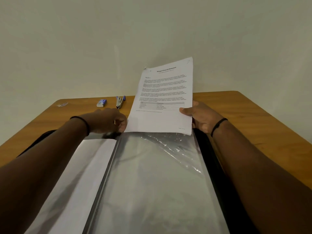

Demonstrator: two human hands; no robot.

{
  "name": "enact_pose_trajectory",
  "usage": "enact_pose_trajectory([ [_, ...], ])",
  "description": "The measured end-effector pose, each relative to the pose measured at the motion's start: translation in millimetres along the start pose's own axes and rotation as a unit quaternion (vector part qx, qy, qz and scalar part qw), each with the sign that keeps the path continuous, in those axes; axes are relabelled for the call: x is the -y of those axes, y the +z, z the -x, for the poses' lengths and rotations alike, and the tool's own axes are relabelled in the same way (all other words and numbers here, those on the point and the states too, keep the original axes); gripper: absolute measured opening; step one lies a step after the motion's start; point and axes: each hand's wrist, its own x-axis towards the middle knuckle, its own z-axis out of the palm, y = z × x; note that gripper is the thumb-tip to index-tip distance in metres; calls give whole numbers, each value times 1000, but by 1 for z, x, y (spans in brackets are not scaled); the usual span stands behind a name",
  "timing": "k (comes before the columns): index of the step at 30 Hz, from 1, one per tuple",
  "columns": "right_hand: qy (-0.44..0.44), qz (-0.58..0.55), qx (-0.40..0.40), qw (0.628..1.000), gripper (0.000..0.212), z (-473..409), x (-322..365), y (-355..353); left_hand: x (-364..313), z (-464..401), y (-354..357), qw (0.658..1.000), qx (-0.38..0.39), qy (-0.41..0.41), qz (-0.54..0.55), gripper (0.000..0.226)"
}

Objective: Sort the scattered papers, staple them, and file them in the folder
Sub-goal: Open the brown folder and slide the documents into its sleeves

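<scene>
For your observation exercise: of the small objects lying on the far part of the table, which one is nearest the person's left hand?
The stapler, just beyond the left hand; the staple box lies further left.

One head-worn wide-angle view looks forward and down over the folder (152,183) at close range; the table (253,115) crosses mid-frame, and the wall (118,31) fills the upper half.
</scene>
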Motion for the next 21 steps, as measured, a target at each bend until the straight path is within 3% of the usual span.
enact_pose_trajectory([
  [8, -1, 58, 37, 998, 39, -5, 0, -6, 1, 1, 14, 1000, -16, -13, 12, 38],
  [13, 19, 80, 115, 990, 43, -3, -1, -9, -2, -4, 21, 997, -36, -42, 55, 32],
  [17, 28, 88, 125, 988, 42, 1, 3, -4, -16, -13, 30, 976, -150, -91, 130, 9],
  [18, 26, 94, 123, 988, 41, 1, 4, -3, -21, -15, 32, 968, -201, -89, 119, 16],
  [20, 26, 126, 114, 985, 38, 2, 5, -3, -39, -18, 36, 958, -264, -30, 104, 25],
  [21, 29, 145, 107, 983, 37, 3, 5, -3, -53, -17, 36, 959, -254, 7, 126, 22],
])
